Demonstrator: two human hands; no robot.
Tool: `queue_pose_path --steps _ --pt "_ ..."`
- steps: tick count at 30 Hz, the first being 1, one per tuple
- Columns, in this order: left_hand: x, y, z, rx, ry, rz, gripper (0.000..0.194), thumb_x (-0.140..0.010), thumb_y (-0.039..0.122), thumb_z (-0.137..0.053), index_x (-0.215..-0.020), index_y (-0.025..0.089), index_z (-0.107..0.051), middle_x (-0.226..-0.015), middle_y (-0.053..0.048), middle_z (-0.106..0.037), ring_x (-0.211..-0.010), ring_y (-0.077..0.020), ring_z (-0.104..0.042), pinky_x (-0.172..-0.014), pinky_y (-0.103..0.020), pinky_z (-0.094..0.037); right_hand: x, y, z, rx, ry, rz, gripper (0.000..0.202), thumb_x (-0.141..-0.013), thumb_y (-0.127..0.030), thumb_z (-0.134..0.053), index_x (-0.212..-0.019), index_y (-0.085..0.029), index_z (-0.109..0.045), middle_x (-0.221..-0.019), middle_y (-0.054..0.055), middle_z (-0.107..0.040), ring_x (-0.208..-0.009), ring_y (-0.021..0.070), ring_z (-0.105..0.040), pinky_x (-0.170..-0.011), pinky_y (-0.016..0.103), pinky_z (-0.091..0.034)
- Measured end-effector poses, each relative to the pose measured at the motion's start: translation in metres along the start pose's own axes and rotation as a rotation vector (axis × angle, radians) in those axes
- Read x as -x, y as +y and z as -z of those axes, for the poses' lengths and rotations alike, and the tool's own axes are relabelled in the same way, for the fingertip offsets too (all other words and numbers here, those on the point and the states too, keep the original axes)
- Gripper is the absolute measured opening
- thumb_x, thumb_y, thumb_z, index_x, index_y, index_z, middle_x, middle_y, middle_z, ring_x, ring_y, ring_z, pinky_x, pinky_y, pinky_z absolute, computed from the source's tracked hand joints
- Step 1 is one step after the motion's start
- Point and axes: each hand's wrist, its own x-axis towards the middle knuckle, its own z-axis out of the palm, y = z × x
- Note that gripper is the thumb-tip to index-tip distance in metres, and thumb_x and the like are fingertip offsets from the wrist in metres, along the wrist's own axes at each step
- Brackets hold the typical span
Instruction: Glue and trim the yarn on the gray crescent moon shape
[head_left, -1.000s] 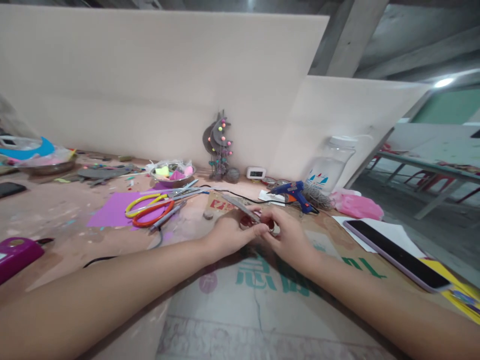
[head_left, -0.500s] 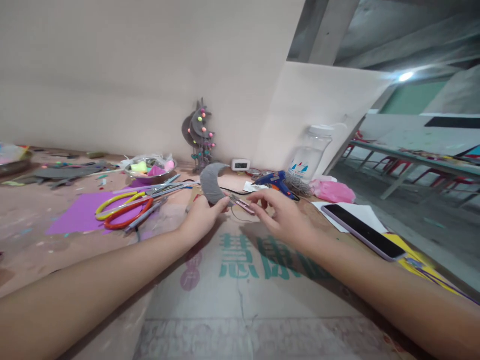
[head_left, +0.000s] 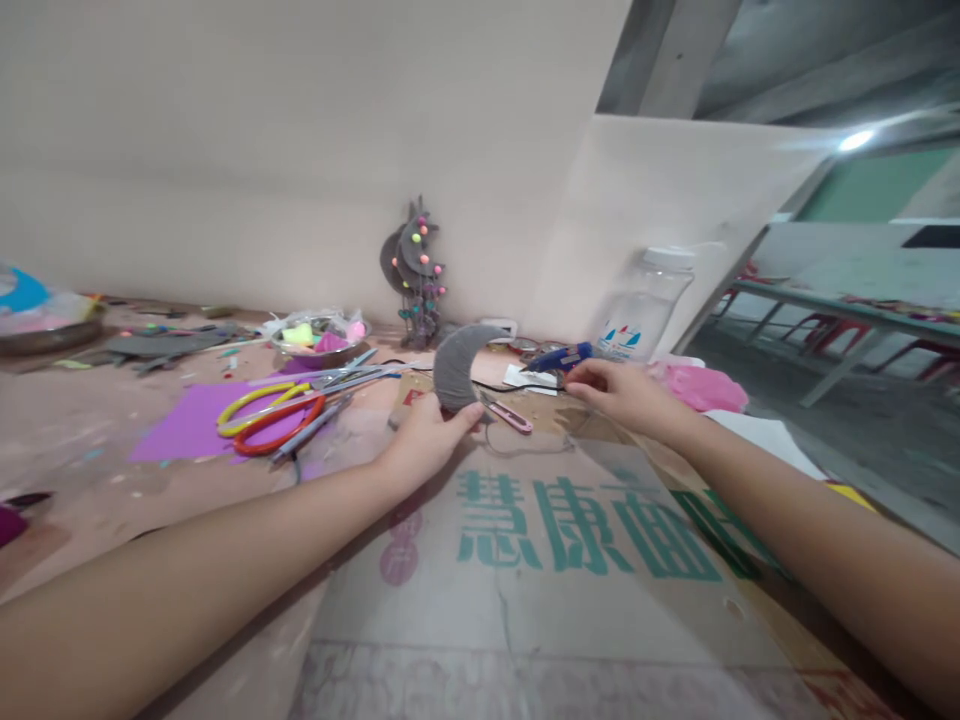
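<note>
L hand (head_left: 424,437) — w/ gry crescent (head_left: 452,370)

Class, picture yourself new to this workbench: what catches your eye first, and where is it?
Probably the gray crescent gripped in the left hand, near the middle of the view. Just behind it, slightly left, a gray ornament dotted with bright little balls shows before the pale wall. Farther left, yellow and red scissor handles glare against a purple sheet.

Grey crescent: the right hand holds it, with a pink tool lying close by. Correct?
Not quite: the head view shows the left hand holding the grey crescent, while the right hand is by the blue glue gun. The pink tool does lie close by.
</note>
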Motion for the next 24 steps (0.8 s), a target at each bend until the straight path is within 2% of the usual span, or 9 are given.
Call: queue_pose_path --steps 3,5,6,9,12,14,18,24 --pt "-0.001 0.000 -0.001 0.029 -0.014 0.013 0.028 -0.084 0.041 -0.057 -0.076 0.014 -0.062 -0.075 -0.005 -0.068 -0.071 -0.0182 -0.064 -0.067 -0.028 -0.049 -0.001 0.009 0.005 0.262 -0.082 -0.080 0.022 -0.079 -0.041 -0.059 -0.072 -0.021 -0.065 -0.070 0.005 -0.068 -0.059 0.0184 -0.058 -0.053 0.029 -0.034" --pt "0.000 0.001 -0.001 0.045 -0.010 0.029 0.030 -0.085 0.043 -0.054 -0.078 0.014 -0.061 -0.073 -0.005 -0.067 -0.067 -0.0166 -0.062 -0.063 -0.027 -0.048 -0.002 0.022 0.007 0.408 -0.006 -0.117 0.028 -0.080 -0.046 -0.058 -0.073 -0.020 -0.062 -0.067 0.008 -0.066 -0.057 0.0194 -0.057 -0.051 0.030 -0.031" --pt "0.000 0.001 -0.001 0.048 0.000 0.035 0.030 -0.086 0.043 -0.054 -0.079 0.015 -0.059 -0.072 -0.004 -0.065 -0.064 -0.0157 -0.061 -0.060 -0.026 -0.048 -0.003 0.030 0.007 0.425 0.039 -0.080 0.031 -0.082 -0.048 -0.056 -0.078 -0.019 -0.063 -0.069 0.010 -0.066 -0.060 0.0206 -0.058 -0.052 0.031 -0.031" --pt "0.001 0.000 -0.002 0.049 0.024 0.037 0.030 -0.086 0.046 -0.053 -0.078 0.017 -0.054 -0.064 0.001 -0.059 -0.057 -0.0134 -0.055 -0.054 -0.024 -0.043 -0.008 0.053 0.001 0.399 0.107 -0.069 0.036 -0.080 -0.049 -0.058 -0.091 -0.016 -0.065 -0.078 0.012 -0.069 -0.068 0.0265 -0.063 -0.056 0.034 -0.040" --pt "0.001 -0.003 -0.003 0.037 0.014 0.024 0.034 -0.086 0.048 -0.052 -0.069 0.019 -0.051 -0.056 0.003 -0.053 -0.054 -0.0127 -0.051 -0.053 -0.023 -0.039 -0.013 0.066 -0.011 0.096 0.093 -0.118 0.042 -0.079 -0.046 -0.060 -0.107 -0.016 -0.065 -0.102 0.015 -0.071 -0.085 0.0306 -0.068 -0.070 0.040 -0.052" --pt "0.000 -0.005 -0.003 0.027 -0.002 0.021 0.038 -0.086 0.049 -0.052 -0.064 0.019 -0.049 -0.055 0.003 -0.052 -0.054 -0.0126 -0.049 -0.053 -0.024 -0.037 -0.014 0.068 -0.021 -0.010 0.090 -0.161 0.050 -0.077 -0.048 -0.060 -0.114 -0.014 -0.064 -0.110 0.015 -0.070 -0.093 0.0328 -0.068 -0.080 0.044 -0.053" --pt "0.000 -0.007 -0.003 0.029 -0.025 0.040 0.038 -0.086 0.050 -0.051 -0.065 0.019 -0.050 -0.056 0.003 -0.053 -0.054 -0.0131 -0.050 -0.053 -0.024 -0.036 -0.015 0.066 -0.033 -0.013 0.133 -0.216 0.051 -0.075 -0.044 -0.062 -0.115 -0.012 -0.064 -0.110 0.016 -0.070 -0.097 0.0339 -0.067 -0.087 0.047 -0.050" --pt "0.002 -0.007 -0.005 0.066 -0.045 0.058 0.036 -0.086 0.052 -0.051 -0.073 0.018 -0.052 -0.058 0.003 -0.054 -0.054 -0.0125 -0.050 -0.052 -0.023 -0.037 -0.017 0.062 -0.033 -0.049 0.221 -0.286 0.043 -0.072 -0.041 -0.064 -0.105 -0.014 -0.064 -0.100 0.016 -0.071 -0.089 0.0332 -0.067 -0.081 0.047 -0.051"
